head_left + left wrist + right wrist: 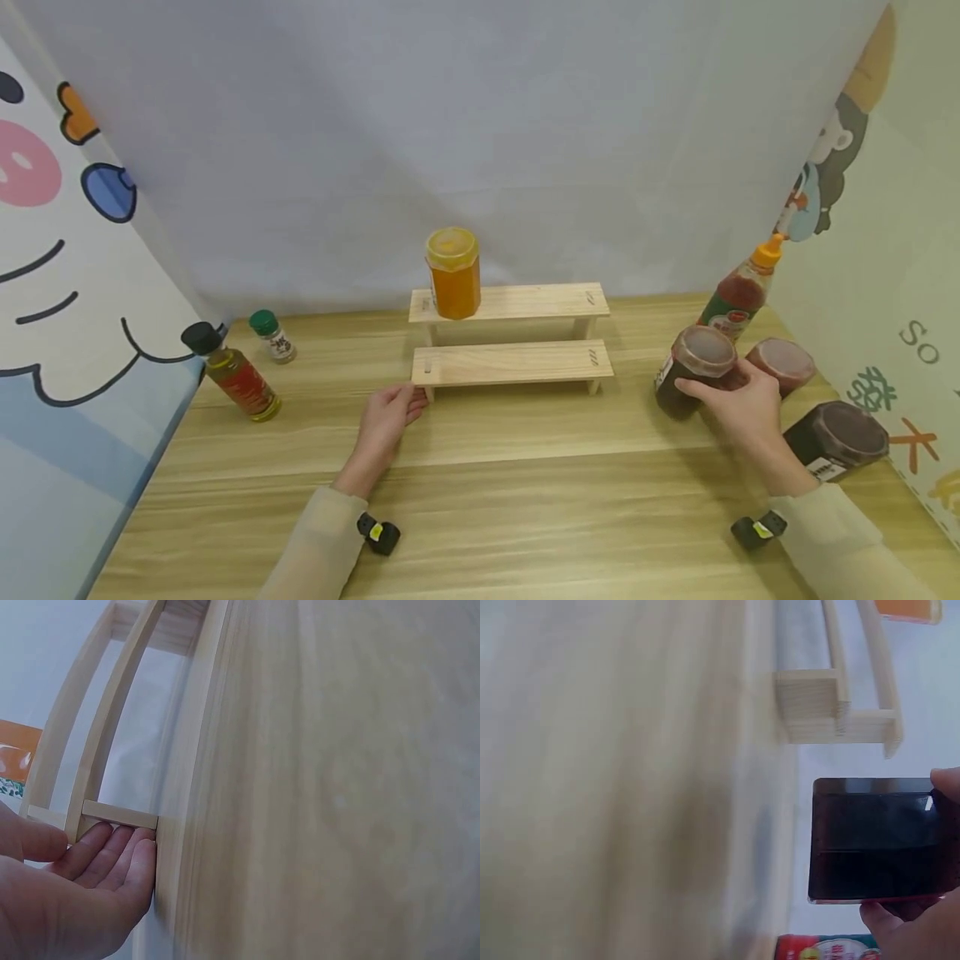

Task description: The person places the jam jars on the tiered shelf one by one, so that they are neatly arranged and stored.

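Observation:
My right hand (750, 404) grips a glass jar of dark contents (682, 375) with a pale lid, thumb in front. A narrow gap shows between the jar's base and the table in the right wrist view, where the jar (885, 847) lies sideways in the picture. At the left end of a two-step wooden shelf (510, 364), my left hand (386, 417) touches the front corner. In the left wrist view its loosely bent fingers (112, 859) rest against the shelf leg (120, 814). A jar of orange contents (455, 279) stands on the upper step.
A chili sauce bottle (738, 296), a reddish jar (783, 362) and another dark jar (836, 437) stand around my right hand. On the left are an oil bottle (240, 379) and a small green-capped shaker (273, 337). Printed panels flank the table (525, 517).

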Tool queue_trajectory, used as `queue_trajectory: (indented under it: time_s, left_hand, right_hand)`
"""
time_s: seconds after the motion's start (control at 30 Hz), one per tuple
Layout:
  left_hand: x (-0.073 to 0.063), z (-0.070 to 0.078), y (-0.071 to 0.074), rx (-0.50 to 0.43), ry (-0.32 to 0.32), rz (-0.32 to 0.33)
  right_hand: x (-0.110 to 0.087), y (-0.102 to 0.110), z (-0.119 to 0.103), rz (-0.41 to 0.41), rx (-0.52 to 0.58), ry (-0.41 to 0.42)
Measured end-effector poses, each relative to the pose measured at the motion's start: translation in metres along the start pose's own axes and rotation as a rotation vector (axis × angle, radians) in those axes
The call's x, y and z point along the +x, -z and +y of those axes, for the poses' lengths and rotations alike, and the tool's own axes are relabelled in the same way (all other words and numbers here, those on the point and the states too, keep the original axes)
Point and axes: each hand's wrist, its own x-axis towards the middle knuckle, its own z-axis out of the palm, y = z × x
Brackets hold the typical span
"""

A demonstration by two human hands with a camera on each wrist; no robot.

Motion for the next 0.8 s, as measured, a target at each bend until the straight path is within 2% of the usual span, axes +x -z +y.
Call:
queue_trajectory:
  time_s: [0.23, 0.37, 0.57, 0.8]
  left_hand:
    - [0.000, 0.002, 0.001, -0.002, 0.003, 0.009]
    - [0.000, 0.003, 0.001, 0.001, -0.005, 0.013]
    - [0.001, 0.004, 0.001, 0.006, -0.004, 0.013]
    - [0.000, 0.001, 0.000, -0.008, 0.003, 0.011]
  right_hand:
    - [0.006, -0.001, -0.018, -0.038, 0.033, 0.016]
    - [0.013, -0.003, -0.031, -0.044, 0.032, 0.051]
    - [0.026, -0.006, -0.053, -0.098, 0.046, 0.075]
    - [0.039, -0.021, -0.075, -0.137, 0.058, 0.080]
